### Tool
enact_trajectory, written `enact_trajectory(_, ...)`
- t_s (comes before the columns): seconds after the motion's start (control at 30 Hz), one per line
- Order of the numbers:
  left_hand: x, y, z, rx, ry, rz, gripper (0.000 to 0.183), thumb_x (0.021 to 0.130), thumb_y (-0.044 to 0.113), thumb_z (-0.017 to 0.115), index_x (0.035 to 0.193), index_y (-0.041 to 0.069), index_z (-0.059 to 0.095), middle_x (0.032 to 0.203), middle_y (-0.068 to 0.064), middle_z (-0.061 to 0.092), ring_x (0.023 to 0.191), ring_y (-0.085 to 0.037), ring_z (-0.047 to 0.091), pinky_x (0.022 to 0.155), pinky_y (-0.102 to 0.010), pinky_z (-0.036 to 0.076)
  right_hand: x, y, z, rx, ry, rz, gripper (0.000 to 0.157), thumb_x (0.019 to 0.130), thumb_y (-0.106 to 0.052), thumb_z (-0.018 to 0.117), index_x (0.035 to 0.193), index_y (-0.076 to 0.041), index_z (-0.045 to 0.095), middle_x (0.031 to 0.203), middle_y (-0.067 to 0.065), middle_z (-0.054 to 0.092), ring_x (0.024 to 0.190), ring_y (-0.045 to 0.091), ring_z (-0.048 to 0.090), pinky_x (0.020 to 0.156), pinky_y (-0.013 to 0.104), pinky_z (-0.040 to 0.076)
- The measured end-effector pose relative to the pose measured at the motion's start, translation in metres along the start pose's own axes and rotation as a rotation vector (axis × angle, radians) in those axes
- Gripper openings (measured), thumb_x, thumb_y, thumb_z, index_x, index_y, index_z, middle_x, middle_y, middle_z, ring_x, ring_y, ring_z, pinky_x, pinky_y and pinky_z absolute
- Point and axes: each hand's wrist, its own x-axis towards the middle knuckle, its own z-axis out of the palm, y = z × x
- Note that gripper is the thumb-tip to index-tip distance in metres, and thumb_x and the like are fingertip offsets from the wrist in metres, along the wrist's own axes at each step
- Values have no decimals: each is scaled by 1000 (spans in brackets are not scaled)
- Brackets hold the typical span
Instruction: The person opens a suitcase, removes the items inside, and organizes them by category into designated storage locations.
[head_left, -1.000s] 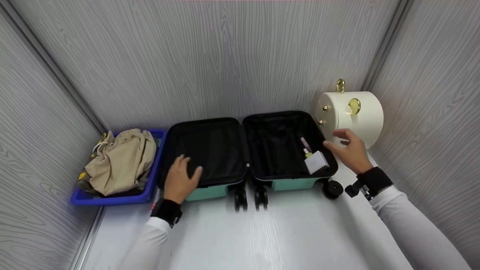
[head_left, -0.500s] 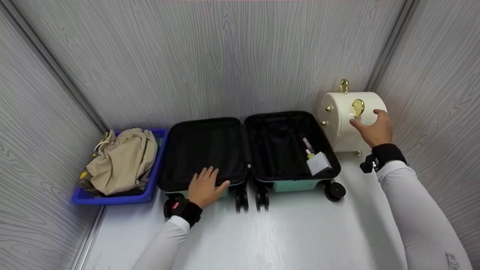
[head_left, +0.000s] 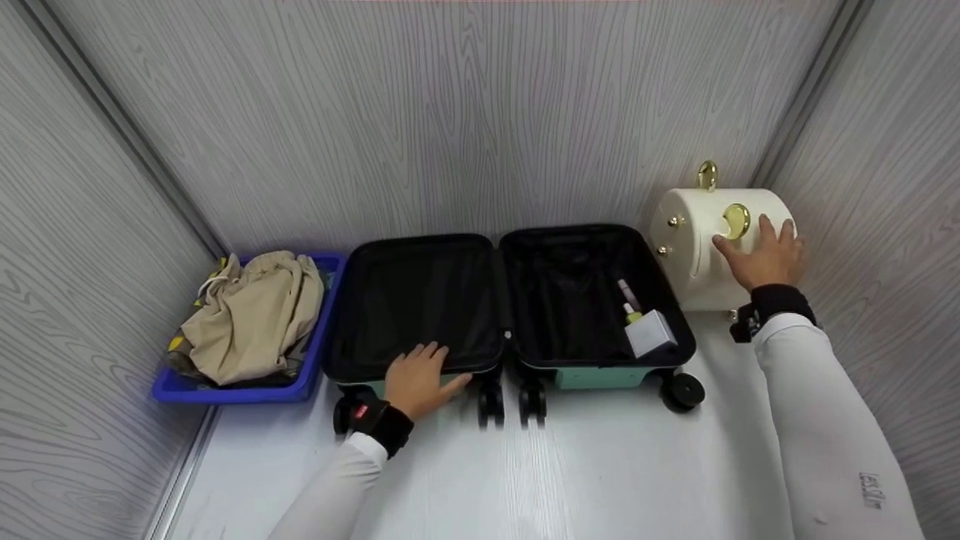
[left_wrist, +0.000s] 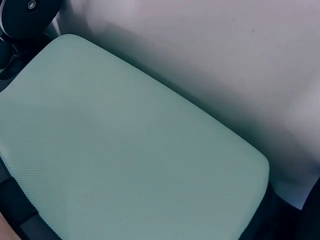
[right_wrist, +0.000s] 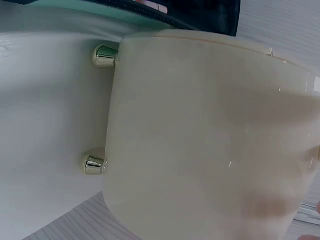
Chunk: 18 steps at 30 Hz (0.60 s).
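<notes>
A mint-green suitcase (head_left: 602,376) lies spread open with its black-lined halves side by side. My left hand (head_left: 415,381) is at the front edge of the left half, fingers extended over the rim. The left wrist view is mostly filled by the green shell (left_wrist: 135,145). To the suitcase's right stands a cream rounded case (head_left: 716,277) with a gold crescent handle (head_left: 738,220). My right hand (head_left: 771,259) is spread over its front, thumb near the handle. The right wrist view shows the cream case (right_wrist: 195,135) from close by, with its small gold feet (right_wrist: 95,164).
Inside the suitcase's right half lie a white box (head_left: 650,334), a yellow-green bottle with a white cap (head_left: 632,313) and a pinkish tube (head_left: 628,294). At left, a blue basket (head_left: 225,396) holds beige cloth (head_left: 251,322). Grey wood-grain walls (head_left: 420,120) enclose the table.
My left hand has moved from over the suitcase's left half to its front edge, a little rightward. My right hand has gone from beside the suitcase's right rim to the cream case.
</notes>
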Motion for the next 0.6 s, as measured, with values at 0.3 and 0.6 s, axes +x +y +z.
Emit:
enact_trajectory(0.3,-3,0,1,-2,-12,-1,82,103,73,54,153,9,61,157,-18,61,147,-39,57,119,-59,47,13,-4,5,-33,-106,-31,124,95,-85,52,174,-4,1,176,37,-9,160,66,-12,124,85,2)
enact_trajectory(0.6,-3,-2,2,-7,22,9,81,102,73,54,150,9,64,155,-18,63,144,-39,59,117,-58,50,27,-6,8,-47,-82,-6,118,96,-86,48,174,-6,10,176,38,-4,159,67,-12,123,86,5)
